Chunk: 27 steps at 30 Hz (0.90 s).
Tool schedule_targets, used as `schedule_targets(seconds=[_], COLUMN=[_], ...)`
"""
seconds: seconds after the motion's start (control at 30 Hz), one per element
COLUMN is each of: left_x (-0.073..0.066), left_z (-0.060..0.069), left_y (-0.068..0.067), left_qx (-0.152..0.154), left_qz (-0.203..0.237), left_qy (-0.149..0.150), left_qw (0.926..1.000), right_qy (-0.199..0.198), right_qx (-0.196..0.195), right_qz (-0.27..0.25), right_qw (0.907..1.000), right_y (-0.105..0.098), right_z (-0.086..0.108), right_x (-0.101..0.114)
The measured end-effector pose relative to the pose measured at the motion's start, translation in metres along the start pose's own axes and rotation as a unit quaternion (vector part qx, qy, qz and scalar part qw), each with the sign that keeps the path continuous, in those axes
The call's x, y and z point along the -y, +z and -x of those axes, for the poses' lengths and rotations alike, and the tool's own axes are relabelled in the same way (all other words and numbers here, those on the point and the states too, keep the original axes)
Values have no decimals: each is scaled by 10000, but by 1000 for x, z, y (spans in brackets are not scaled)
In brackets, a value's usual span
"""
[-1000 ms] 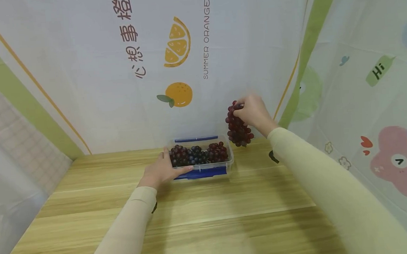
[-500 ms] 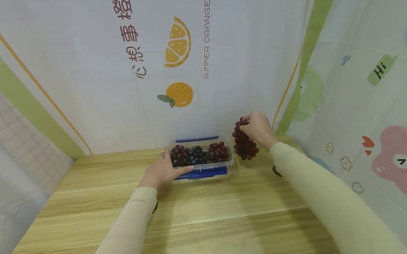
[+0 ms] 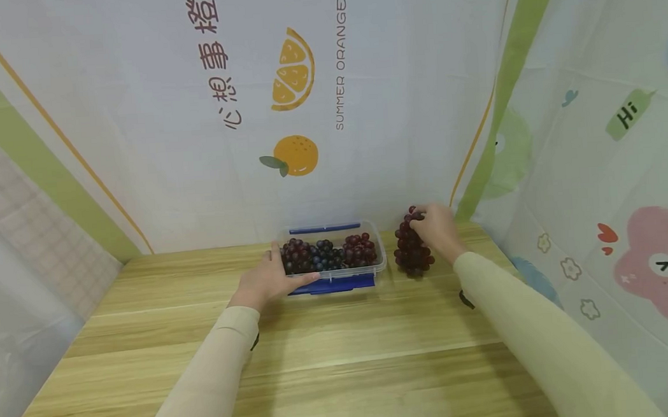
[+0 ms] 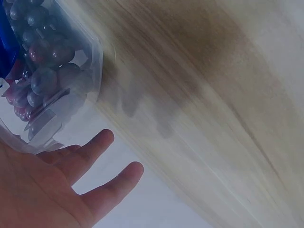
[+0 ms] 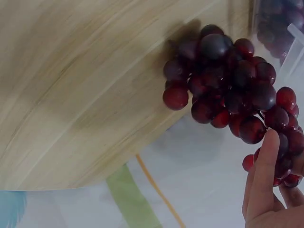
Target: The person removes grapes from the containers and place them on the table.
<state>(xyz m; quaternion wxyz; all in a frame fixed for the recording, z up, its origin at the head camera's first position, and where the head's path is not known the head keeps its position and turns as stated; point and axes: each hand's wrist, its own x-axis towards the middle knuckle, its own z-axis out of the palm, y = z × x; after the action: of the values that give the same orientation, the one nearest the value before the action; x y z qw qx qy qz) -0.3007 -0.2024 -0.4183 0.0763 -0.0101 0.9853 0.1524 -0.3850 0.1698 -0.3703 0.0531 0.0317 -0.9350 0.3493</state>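
Pinching a red grape bunch (image 3: 412,249) below clamped right fingers (image 5: 264,173), down at the bench (image 3: 342,342); resting left fingers (image 4: 91,154), spread apart, against a clear box (image 3: 344,273) to their right.

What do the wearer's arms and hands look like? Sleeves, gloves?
Left hand and right hand: bare, no gloves. Left sleeve and right sleeve: long, plain, pale cream. A small black piece shows beside each sleeve, too small to identify.
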Motion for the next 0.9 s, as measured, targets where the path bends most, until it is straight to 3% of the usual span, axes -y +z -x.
schedule_targets(seconds=[0.37, 0.53, 0.73, 0.9], left_x=[0, 1, 0, 1], left_z=[0, -1, 0, -1], left_y=[1, 3, 3, 3], left_qx=[-45, -77, -117, -84], left_qz=[-2, 12, 67, 58], left_qy=[20, 32, 38, 11], left_qw=[10000, 10000, 9999, 9999], right_qy=[65, 475, 861, 981], right_qx=[-48, 239, 395, 475], right_qz=[235, -253, -1046, -882], right_qw=[9997, 9983, 9900, 9901], right_y=[2, 8, 10, 10], right_z=[5, 2, -1, -2], right_x=[-11, -21, -36, -47])
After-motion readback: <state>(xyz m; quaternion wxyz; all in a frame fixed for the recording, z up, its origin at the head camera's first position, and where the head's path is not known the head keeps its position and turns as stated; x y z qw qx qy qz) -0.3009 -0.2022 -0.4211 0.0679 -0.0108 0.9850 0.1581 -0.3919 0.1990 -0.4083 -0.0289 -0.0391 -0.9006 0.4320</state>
